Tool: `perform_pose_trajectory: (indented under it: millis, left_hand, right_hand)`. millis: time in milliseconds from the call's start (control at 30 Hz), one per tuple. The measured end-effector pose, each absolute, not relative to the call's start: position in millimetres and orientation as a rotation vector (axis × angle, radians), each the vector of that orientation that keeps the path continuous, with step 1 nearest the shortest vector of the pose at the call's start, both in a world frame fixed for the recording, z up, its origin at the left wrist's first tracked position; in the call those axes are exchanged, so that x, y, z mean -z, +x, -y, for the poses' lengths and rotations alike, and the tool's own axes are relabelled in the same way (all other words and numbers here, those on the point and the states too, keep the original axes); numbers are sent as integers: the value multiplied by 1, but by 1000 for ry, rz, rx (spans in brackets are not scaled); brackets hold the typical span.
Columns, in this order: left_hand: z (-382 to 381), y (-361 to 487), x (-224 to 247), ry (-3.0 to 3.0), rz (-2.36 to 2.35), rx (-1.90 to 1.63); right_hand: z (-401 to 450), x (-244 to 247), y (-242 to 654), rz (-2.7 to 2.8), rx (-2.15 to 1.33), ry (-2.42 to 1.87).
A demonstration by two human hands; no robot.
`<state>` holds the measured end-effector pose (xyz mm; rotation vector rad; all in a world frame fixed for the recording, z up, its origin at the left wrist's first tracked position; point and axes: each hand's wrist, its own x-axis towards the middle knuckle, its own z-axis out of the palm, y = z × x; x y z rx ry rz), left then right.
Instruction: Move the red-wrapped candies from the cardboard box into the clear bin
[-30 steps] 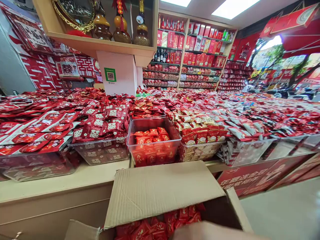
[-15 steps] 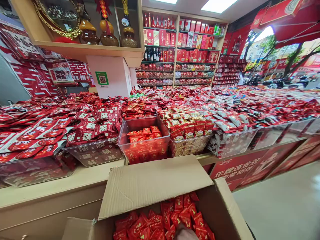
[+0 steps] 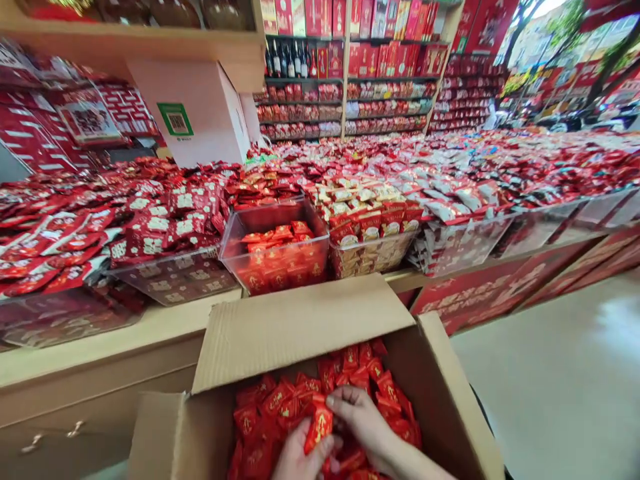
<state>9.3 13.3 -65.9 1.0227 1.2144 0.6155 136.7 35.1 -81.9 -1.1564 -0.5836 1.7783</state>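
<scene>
An open cardboard box [image 3: 300, 327] holds many small red packets with gold print [image 3: 280, 400]. Over its contents, my left hand [image 3: 300, 453] has its fingers closed round one upright red packet [image 3: 319, 423]. My right hand [image 3: 363, 420] pinches the same packet near its upper right edge. Behind the box, a clear plastic bin [image 3: 275, 257] is partly filled with similar red packets in rows.
Clear bins heaped with packets line the counter [image 3: 165, 337], among them dark red packets [image 3: 173, 220] and gold ones [image 3: 370, 220]. Shelves [image 3: 345, 80] with boxes and bottles stand behind. Box flaps stick out left and right. Drawers sit below the counter.
The view has tilted down. Both hands now show above the box's packets, holding one packet; before, only part of one hand showed at the bottom edge.
</scene>
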Motion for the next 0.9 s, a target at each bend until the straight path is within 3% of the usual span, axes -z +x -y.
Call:
perform_pose_trajectory:
  millis: [367,600,767,900]
  left_hand:
    - [-12,12,56,718,-1141,-691]
    - [-11,11,52,387,-1040,-684]
    - [-12,9,74,355,-1116,-738]
    - [-12,11,99,592,-1187,-1018]
  right_hand:
    - [-35,74,148,272,-1853,-985]
    - [-35,76,150,347,-1827,-982]
    - [-32,83,141,417,-1789,-1068]
    - [-29,98,130,471,-1848,-1066]
